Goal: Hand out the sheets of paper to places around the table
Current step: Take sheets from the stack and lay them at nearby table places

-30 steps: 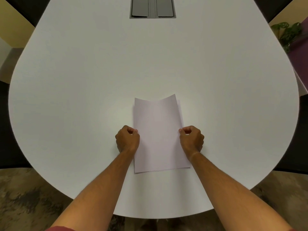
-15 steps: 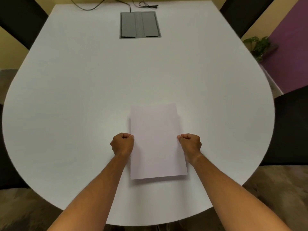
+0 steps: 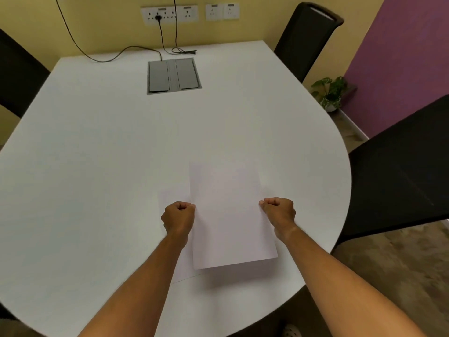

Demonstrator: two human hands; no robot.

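Observation:
A stack of white sheets [image 3: 230, 215] hangs just above the white table [image 3: 97, 166], throwing a shadow under its near edge. My left hand [image 3: 178, 218] pinches the stack's left edge and my right hand [image 3: 279, 214] pinches its right edge, both fists curled. One more white sheet [image 3: 173, 197] lies flat on the table under the stack's left side, partly hidden by my left hand and forearm.
Black chairs stand at the far right [image 3: 306, 37], near right [image 3: 401, 173] and left [image 3: 17, 74]. A grey cable hatch [image 3: 173, 75] sits in the table's far middle, with black cables [image 3: 109, 58] running up to wall sockets [image 3: 170, 13]. A potted plant [image 3: 329, 93] stands by the purple wall.
The stack has lifted off the table and shifted right, uncovering one sheet left flat beneath. The head camera has tilted up, so the far wall and chairs now show.

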